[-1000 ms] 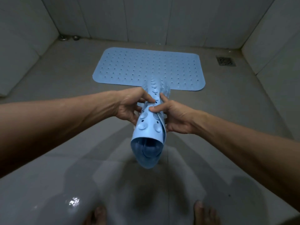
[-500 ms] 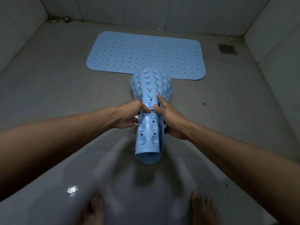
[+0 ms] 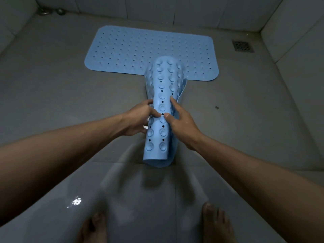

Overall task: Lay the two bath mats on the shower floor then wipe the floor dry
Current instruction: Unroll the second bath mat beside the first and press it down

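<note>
The second bath mat is rolled into a loose tube and held above the shower floor, its long axis running away from the person and its suction cups facing outward. The left hand grips the left flank and the right hand holds the right. The thumbs nearly meet on top, though the fingers beneath the roll are hidden, so how far they wrap is hard to judge.

The first bath mat already lies flat toward the back wall, and the far end of the roll overlaps it in this view.

To do this step well, I would turn the roll crosswise and set its free edge on the bare floor just in front of the laid mat. Then let it open toward the feet with the cups facing down (they face outward now, which suits that). Pressing along it with flat palms should seat the cups, and the two long edges should stay parallel rather than overlapping.

The floor is pale grey tile with a glossy wet patch near the bare feet, so footing may be slick. A dark speck lies to the right. Tiled walls close in on three sides. A drain grate sits in the far right corner and metal fittings in the far left.
</note>
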The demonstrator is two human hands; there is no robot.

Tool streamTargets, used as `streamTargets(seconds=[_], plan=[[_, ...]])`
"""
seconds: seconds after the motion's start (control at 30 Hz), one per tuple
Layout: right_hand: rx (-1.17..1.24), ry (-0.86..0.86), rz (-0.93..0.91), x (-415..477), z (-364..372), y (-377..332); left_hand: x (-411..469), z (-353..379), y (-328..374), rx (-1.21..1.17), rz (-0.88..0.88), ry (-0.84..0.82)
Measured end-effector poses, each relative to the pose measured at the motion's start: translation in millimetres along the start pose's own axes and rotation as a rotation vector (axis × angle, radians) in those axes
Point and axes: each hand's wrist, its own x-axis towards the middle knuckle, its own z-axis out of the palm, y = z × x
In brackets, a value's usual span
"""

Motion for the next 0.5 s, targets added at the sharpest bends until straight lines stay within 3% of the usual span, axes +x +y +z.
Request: streamTargets(seconds=[0.5], plan=[[-0.175,0.144,-0.016,2,-27,12,27,27,8,-0.003,0.031,-0.092]])
